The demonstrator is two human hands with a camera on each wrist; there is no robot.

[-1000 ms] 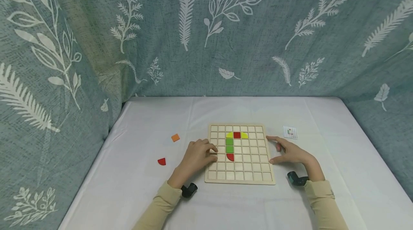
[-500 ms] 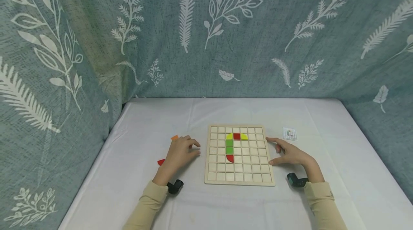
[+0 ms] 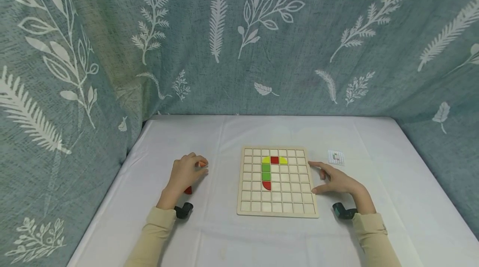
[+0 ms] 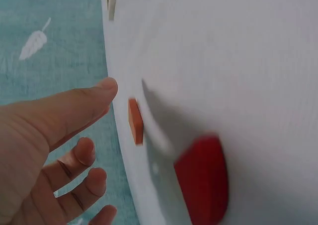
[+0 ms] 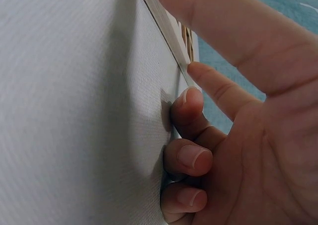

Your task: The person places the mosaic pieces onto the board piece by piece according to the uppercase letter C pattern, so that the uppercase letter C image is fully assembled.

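Note:
In the head view my left hand point(image 3: 183, 175) is over the left part of the table, thumb and fingers spread around an orange square tile point(image 3: 202, 164) without gripping it. The left wrist view has the orange tile point(image 4: 135, 121) lying on the cloth past the thumb tip. Closer to that camera is a red quarter-circle tile point(image 4: 206, 180), partly covered by the hand in the head view. My right hand point(image 3: 338, 180) touches the right edge of a wooden grid board point(image 3: 292, 196) with thumb and index fingertip; its other fingers bend loosely near the cloth.
On the board sit two yellow quarter-circle tiles, a red square point(image 3: 275, 160), two green squares point(image 3: 266, 172) and a red quarter-circle point(image 3: 267, 185). A small printed pattern card point(image 3: 336, 157) lies beyond the right hand. A patterned curtain point(image 3: 239, 42) hangs behind the white-covered table.
My left hand has moved left from the board's left side to the orange tile. My right hand has stayed at the board's right edge. The tiles on the board are unchanged.

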